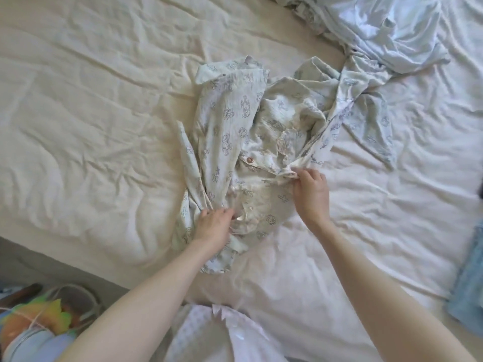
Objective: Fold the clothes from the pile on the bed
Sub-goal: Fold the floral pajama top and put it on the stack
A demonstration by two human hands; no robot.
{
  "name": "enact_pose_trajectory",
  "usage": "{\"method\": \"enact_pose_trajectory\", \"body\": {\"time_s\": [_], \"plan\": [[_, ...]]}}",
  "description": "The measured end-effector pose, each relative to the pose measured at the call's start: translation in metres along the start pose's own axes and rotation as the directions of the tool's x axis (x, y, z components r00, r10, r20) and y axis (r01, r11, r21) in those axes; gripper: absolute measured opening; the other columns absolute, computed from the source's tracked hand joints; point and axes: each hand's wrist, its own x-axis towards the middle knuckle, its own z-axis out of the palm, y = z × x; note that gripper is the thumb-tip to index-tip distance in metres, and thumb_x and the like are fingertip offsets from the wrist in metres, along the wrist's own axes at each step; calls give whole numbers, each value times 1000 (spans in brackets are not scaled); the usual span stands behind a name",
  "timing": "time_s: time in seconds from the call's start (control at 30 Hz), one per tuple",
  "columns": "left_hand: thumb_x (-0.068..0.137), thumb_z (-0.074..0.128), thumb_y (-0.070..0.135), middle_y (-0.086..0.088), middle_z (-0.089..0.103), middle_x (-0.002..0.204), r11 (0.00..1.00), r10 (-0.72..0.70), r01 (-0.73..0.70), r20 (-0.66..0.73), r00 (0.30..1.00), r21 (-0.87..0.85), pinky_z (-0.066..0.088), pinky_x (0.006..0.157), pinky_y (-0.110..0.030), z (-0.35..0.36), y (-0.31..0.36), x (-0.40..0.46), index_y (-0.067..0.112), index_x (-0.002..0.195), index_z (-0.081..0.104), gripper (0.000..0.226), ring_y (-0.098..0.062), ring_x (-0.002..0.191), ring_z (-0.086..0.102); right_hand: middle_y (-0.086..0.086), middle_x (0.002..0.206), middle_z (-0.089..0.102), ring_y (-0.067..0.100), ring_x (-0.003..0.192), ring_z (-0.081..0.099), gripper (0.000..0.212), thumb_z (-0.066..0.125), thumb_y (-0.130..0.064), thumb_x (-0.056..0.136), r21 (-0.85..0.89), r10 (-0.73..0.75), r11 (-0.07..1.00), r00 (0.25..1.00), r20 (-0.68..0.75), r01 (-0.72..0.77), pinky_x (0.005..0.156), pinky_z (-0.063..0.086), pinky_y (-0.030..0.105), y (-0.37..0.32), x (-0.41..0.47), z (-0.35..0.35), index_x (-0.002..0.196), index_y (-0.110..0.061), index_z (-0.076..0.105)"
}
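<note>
A cream sheet covers the bed (91, 105), wrinkled all over, and it carries everything else in view. At the far right corner lies the pile (392, 30), a loose heap of pale blue and printed cloth, with a blue garment (467, 278) at the right edge of the bed, well apart from it. In the middle of the bed lies the printed shirt (235, 131), pale with small line drawings, crumpled and twisted, one part trailing up toward the pile; a pink button (250, 159) shows near its centre. The left hand (214, 226) rests on the shirt's near edge with fingers bent into the cloth, though whether it pinches a fold or only presses cannot be told from here. The right hand (309, 189) pinches a bunched edge of the shirt between thumb and fingers. The step in hand appears to be spreading the shirt flat before any fold is made. To do it well, the two hands should draw apart along one seam, lift lightly to shake the twist out, and lay the button front smooth and square.
</note>
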Motion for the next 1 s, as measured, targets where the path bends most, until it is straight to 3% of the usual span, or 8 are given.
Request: {"method": "enact_pose_trajectory", "body": {"time_s": [0.23, 0.3, 0.4, 0.5, 0.6, 0.73, 0.87, 1.0], "plan": [[89, 47, 4, -6, 63, 105, 990, 97, -79, 162, 982, -116, 48, 83, -36, -15, -6, -31, 16, 99, 65, 24, -24, 97, 59, 16, 143, 36, 29, 133, 34, 64, 61, -23, 90, 305, 336, 884, 935, 114, -355, 111, 28, 37, -15, -58, 8, 143, -2, 32], [86, 48, 5, -7, 64, 106, 992, 94, -75, 208, 974, -100, 46, 81, -33, -16, -10, -46, 17, 97, 67, 25, -26, 100, 59, 13, 138, 41, 28, 127, 41, 65, 65, -28, 87, 502, 554, 630, 796, 244, -592, 107, 36, 43, -25, -59, 11, 139, -4, 34], [85, 48, 5, -4, 64, 106, 994, 96, -83, 224, 970, -67, 40, 74, -29, -14, -22, -70, 18, 96, 66, 25, -25, 102, 58, 7, 97, 54, 20, 78, 56, 34, 65, -24, 89, 621, 647, 7, 477, 595, -784, 66, 52, 30, -37, -61, 12, 114, -9, 47], [86, 48, 5, -3, 61, 104, 995, 80, -68, 192, 978, -71, 43, 76, -33, -17, -39, -95, 16, 93, 64, 21, -25, 99, 58, 0, 53, 45, 6, 34, 38, 15, 60, -12, 92, 573, 608, -278, 321, 727, -771, 35, 28, 17, -47, -72, 13, 82, -11, 49], [84, 49, 4, -3, 59, 93, 990, 60, -39, 153, 986, -135, 39, 70, -29, -18, -53, -120, 16, 83, 62, 17, -25, 94, 58, 2, 59, 50, 9, 50, 44, 15, 60, -2, 87, 652, 722, -142, 373, 583, -745, 49, 33, 23, -67, -82, 11, 76, -7, 51], [83, 51, 4, -2, 59, 85, 977, 51, -32, 84, 995, -210, 40, 69, -31, -28, -63, -148, 15, 75, 58, 15, -25, 90, 59, 4, 92, 60, 16, 84, 53, 18, 59, -7, 90, 752, 698, 198, 630, 342, -628, 75, 44, 28, -107, -96, -8, 107, -4, 63], [92, 53, 13, 1, 65, 99, 938, 128, -105, 48, 991, -330, 44, 77, -25, -52, -62, -174, 14, 94, 66, 14, -19, 99, 60, -1, 78, 53, 17, 78, 50, 13, 46, -6, 95, 725, 423, 602, 904, 64, -333, 65, 40, 23, -155, -116, -53, 96, -5, 58], [98, 48, 23, -2, 62, 123, 829, 144, -186, -120, 982, -527, 34, 71, -1, -112, -65, -208, 17, 128, 57, 32, -10, 104, 56, -5, 76, 51, 8, 70, 46, 24, 47, -2, 95, 720, 20, 692, 996, -87, 49, 63, 38, 14, -220, -140, -116, 82, -20, 55]]}}
